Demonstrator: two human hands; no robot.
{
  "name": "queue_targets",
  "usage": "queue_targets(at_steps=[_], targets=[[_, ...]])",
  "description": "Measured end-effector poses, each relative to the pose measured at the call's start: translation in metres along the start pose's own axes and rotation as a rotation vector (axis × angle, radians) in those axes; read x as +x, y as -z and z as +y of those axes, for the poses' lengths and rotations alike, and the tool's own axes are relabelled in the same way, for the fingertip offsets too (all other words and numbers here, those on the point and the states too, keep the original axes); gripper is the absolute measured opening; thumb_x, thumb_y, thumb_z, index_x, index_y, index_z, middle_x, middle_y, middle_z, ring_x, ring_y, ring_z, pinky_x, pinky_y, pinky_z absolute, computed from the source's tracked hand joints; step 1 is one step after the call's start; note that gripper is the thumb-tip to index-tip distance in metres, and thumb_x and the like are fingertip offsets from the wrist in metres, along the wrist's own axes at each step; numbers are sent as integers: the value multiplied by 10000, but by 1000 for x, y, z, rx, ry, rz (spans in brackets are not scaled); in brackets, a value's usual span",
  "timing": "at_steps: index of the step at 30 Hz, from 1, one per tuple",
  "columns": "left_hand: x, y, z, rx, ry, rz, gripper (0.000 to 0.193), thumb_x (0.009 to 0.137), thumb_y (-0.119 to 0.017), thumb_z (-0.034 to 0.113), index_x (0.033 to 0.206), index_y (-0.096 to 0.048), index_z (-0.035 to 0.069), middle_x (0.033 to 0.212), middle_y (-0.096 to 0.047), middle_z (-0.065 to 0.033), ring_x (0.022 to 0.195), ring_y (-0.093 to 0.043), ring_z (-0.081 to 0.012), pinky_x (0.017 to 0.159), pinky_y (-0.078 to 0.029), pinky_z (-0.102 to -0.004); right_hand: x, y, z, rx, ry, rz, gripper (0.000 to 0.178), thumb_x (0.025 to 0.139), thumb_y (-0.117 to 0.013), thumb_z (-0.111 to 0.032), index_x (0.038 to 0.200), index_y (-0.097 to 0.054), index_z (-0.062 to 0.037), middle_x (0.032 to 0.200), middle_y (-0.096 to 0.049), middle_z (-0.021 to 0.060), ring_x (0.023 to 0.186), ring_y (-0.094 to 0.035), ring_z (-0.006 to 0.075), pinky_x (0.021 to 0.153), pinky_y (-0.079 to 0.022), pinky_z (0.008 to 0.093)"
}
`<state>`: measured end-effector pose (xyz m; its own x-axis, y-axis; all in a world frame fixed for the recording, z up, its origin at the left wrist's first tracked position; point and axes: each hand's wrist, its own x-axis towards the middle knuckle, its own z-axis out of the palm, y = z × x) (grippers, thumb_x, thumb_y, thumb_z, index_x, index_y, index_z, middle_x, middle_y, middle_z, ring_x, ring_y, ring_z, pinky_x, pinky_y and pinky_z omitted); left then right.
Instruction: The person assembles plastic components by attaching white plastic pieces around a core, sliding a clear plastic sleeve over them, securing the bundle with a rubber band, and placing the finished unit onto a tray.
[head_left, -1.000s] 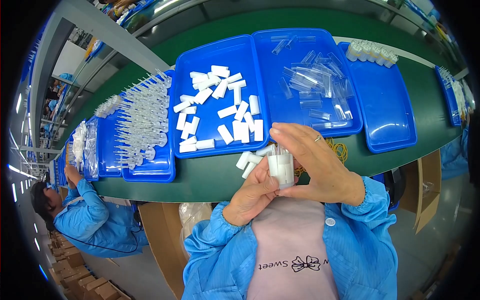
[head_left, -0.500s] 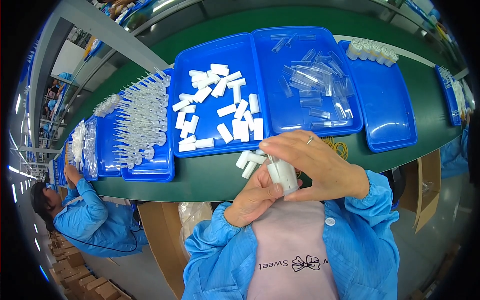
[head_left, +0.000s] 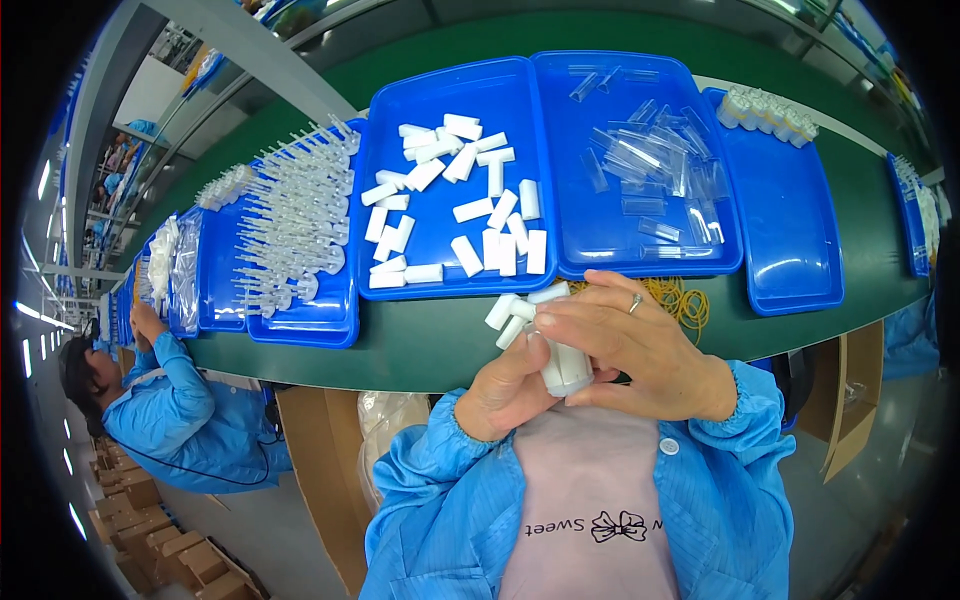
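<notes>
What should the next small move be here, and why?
Perhaps ease the right hand off the white container's top while the left hand steadies its side: the right hand hides that end from view, and the left already lies against the side.

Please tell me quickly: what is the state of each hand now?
Left hand: closed, holding a white cylinder.
Right hand: closed on the same white cylinder, fingers curled over its top.

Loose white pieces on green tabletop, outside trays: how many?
4 visible in one cluster: leftmost piece, middle piece, nearest piece by the left hand, rightmost piece by the right hand. More may be hidden.
</notes>
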<state>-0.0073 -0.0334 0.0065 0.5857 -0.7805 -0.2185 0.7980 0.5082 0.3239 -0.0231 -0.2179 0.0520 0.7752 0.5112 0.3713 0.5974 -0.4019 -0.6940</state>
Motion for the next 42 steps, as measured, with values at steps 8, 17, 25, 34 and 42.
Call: queue_targets(at_steps=[8, 17, 25, 34, 42], targets=[[-1, 15, -5, -7, 57, -43, 487, 791, -757, 288, 1152, -522, 60, 982, -570, -67, 927, -588, -192, 868, -497, -382, 4, -3, -10, -113, -145, 0, 772, 597, -823, -255, 1276, -496, -90, 1227, -508, 111, 1225, -443, 306, 1078, -254, 529], [-1, 7, -5, -6, 39, -69, 583, 774, -766, 343, 1183, -477, 47, 1024, -554, -75, 935, -584, -193, 886, -491, -372, 3, -8, -10, -123, -82, 53, 648, 610, -798, -216, 1188, -530, -92, 1133, -496, 88, 1201, -444, 300, 1067, -253, 543], [-2, 21, 0, -99, -104, -138, 693, 774, -761, 349, 1315, -417, 88, 822, -503, -26, 856, -581, -227, 796, -523, -369, 7, 13, -6, 101, -103, 37, 617, 630, -795, -195, 1183, -541, -90, 1259, -466, 134, 1179, -466, 317, 1037, -329, 454], [-21, 7, 40, 616, -662, 409, 699, 764, -746, 151, 1343, -377, 22, 780, -520, -23, 709, -555, -139, 652, -501, -281, -29, -1, 32, -413, -323, 112, 183, 672, -742, -72, 839, -668, -91, 873, -554, 33, 824, -520, 219, 681, -402, 342], [-14, 12, 17, 970, -607, 325, 569, 701, -750, -42, 1225, -535, 14, 844, -592, -36, 768, -554, -84, 700, -462, -227, -27, -10, 47, -283, -301, 362, 92, 702, -725, -65, 774, -666, -66, 771, -527, 49, 743, -518, 217, 662, -397, 343]])
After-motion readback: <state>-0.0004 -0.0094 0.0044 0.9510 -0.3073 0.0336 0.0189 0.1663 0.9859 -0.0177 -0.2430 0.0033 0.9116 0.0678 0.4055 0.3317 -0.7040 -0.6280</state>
